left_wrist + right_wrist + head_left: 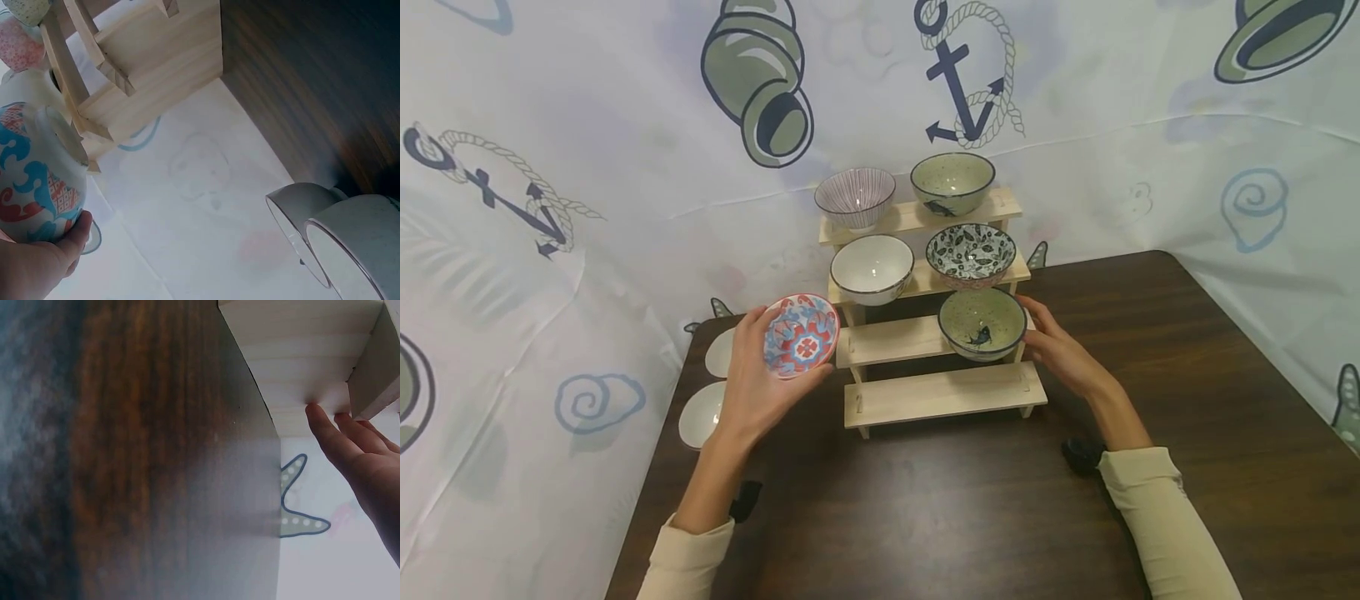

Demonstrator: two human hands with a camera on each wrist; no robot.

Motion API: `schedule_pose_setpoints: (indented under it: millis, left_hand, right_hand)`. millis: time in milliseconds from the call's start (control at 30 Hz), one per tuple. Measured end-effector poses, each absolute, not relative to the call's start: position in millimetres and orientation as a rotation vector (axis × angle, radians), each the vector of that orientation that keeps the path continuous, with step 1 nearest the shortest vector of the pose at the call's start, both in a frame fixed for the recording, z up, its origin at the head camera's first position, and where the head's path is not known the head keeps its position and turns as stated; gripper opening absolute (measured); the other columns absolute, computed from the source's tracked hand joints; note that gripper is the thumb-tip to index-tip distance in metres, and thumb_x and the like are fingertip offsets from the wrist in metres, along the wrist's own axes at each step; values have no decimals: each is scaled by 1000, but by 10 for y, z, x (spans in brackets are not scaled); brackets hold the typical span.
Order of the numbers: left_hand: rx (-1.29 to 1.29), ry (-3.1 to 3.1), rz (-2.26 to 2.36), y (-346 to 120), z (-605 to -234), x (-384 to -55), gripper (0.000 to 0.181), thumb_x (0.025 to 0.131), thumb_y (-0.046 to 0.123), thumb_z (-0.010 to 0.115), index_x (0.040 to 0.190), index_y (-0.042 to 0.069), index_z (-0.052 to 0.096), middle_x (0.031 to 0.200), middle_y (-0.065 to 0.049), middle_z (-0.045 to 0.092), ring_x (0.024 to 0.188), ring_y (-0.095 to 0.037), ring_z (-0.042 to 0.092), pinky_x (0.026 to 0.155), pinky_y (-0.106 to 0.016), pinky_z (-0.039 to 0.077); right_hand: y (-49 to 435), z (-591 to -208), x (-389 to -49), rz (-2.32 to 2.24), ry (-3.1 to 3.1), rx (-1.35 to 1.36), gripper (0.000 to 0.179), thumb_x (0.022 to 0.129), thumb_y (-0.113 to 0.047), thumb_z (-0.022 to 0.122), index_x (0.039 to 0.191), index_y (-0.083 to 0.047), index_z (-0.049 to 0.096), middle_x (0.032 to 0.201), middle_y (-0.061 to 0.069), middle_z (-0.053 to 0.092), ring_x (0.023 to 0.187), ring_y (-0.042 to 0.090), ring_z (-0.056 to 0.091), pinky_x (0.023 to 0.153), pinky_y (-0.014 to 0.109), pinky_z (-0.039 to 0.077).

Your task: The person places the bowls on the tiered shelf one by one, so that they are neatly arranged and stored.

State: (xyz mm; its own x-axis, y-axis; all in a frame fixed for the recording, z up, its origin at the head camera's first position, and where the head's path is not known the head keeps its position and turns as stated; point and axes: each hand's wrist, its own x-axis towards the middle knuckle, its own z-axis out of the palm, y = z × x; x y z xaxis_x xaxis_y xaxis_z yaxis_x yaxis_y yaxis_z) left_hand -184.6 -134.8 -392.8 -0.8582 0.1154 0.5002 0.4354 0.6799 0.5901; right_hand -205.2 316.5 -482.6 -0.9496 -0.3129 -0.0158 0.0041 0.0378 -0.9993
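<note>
My left hand (758, 367) grips a small bowl (802, 336) with a red, blue and white floral pattern, its inside facing up toward me, just left of a tiered wooden stand (943, 396). The left wrist view shows the bowl's blue and red outer wall, with the thumb against it. My right hand (1063, 346) is at the stand's right side, beside a green speckled bowl (982, 323) on the second tier from the bottom. In the right wrist view its extended fingers (331, 434) reach the pale wood; part of them is hidden behind the bowl in the head view.
Higher tiers carry a white bowl (872, 268), a leaf-patterned bowl (972, 254), a striped bowl (855, 198) and another green bowl (952, 183). Two white bowls stand at the left table edge, the nearer bowl (702, 417) partly behind my left hand. A printed cloth (662, 125) hangs behind the dark table (955, 508).
</note>
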Motion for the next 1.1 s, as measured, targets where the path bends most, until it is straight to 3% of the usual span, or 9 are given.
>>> schedule_pose_setpoints:
  millis: [633,1100]
  left_hand:
    - [-527,-2466,-1017,-1253,-3856,-1721,105,61,37,99,149,14,50,155,-12,44,138,-30,43,106,-54,43]
    - [-598,-2474,-1006,-1167,-3851,-1662,105,61,40,99,150,16,49,155,-15,42,139,-31,43,107,-56,43]
  right_hand:
    - [3157,-4811,-2035,-1996,2100,-322,67,111,-31,43,166,-27,4,166,25,15,156,47,12,120,77,5]
    - [3155,-4803,-2036,-1993,2095,-327,67,112,-30,42,166,-27,3,168,24,11,156,48,12,120,77,6]
